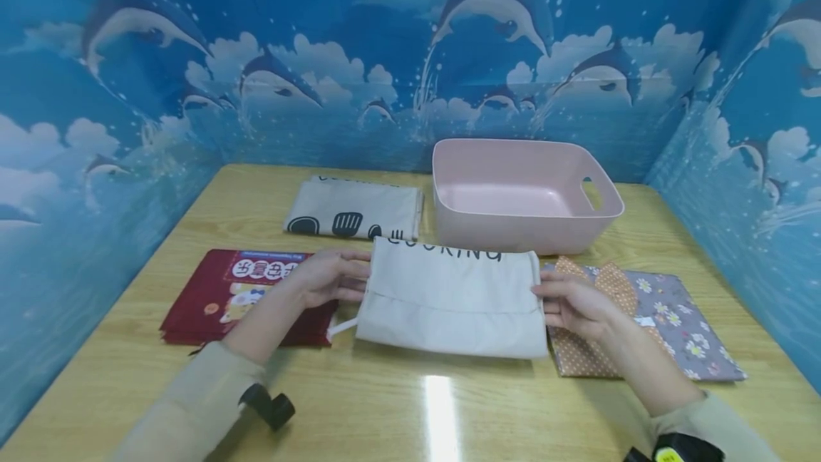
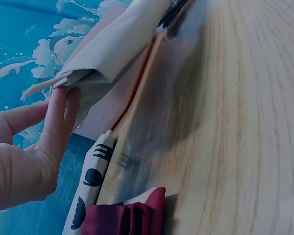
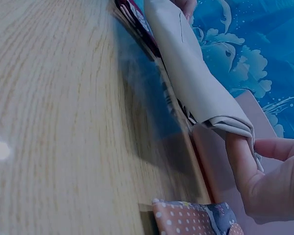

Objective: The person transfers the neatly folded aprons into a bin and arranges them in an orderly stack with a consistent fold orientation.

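A folded cream apron (image 1: 452, 298) with dark "COOKING" lettering and a thin white strap at its left end is held up over the table. My left hand (image 1: 335, 276) grips its left end; in the left wrist view, fingers (image 2: 56, 117) reach under the folded edge. At the opposite end my right hand (image 1: 577, 303) holds the apron, with a finger (image 3: 241, 159) tucked beneath the fold in the right wrist view. Below the left forearm lies a folded dark red cloth (image 1: 199, 305) with a cartoon print. A grey floral cloth (image 1: 693, 319) with an orange dotted bow lies under the right hand.
Behind the held apron, another folded cream cloth (image 1: 353, 207) printed with kitchen utensils lies on the wooden table (image 1: 359, 405). A pink plastic basket (image 1: 519, 228) stands at the back, right of it. Dolphin-print curtains (image 1: 398, 41) enclose the back and sides.
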The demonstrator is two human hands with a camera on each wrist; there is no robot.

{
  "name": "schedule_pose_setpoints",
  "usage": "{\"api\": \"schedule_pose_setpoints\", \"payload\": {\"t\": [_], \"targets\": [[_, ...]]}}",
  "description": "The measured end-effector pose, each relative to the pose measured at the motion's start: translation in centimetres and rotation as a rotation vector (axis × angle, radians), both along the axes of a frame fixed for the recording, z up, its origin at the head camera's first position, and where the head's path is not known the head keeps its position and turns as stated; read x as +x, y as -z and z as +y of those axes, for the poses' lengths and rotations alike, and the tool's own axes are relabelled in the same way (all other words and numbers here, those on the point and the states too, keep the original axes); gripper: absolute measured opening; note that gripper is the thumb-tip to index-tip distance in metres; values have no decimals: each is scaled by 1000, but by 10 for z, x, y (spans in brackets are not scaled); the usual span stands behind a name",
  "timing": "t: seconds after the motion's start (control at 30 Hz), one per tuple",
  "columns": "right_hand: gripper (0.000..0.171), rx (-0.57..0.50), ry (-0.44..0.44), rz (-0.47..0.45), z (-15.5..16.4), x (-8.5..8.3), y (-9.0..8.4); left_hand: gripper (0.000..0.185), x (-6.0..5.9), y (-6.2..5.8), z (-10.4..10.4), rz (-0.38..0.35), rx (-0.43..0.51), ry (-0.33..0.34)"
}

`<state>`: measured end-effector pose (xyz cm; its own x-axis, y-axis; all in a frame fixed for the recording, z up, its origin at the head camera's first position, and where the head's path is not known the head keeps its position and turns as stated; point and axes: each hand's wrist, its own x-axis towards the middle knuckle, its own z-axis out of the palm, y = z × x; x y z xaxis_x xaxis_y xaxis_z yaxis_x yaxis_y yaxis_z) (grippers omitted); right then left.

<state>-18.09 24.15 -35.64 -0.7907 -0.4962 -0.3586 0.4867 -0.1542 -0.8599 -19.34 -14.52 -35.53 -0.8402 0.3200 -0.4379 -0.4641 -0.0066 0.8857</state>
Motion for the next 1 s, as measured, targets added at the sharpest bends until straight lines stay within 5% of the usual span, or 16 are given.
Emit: {"api": "schedule_pose_setpoints", "payload": {"t": [0.23, 0.57, 0.83, 1.0], "targets": [[22, 20, 48, 3, 1, 2, -5, 50, 1, 0, 1, 35, 10, 7], [57, 97, 77, 66, -2, 6, -11, 50, 2, -4, 4, 74, -25, -10], [29, 104, 84, 104, -1, 11, -20, 50, 6, -10, 5, 103, -35, -16], [36, 121, 104, 113, 0, 12, -26, 50, 7, -17, 4, 149, -26, 16]]}}
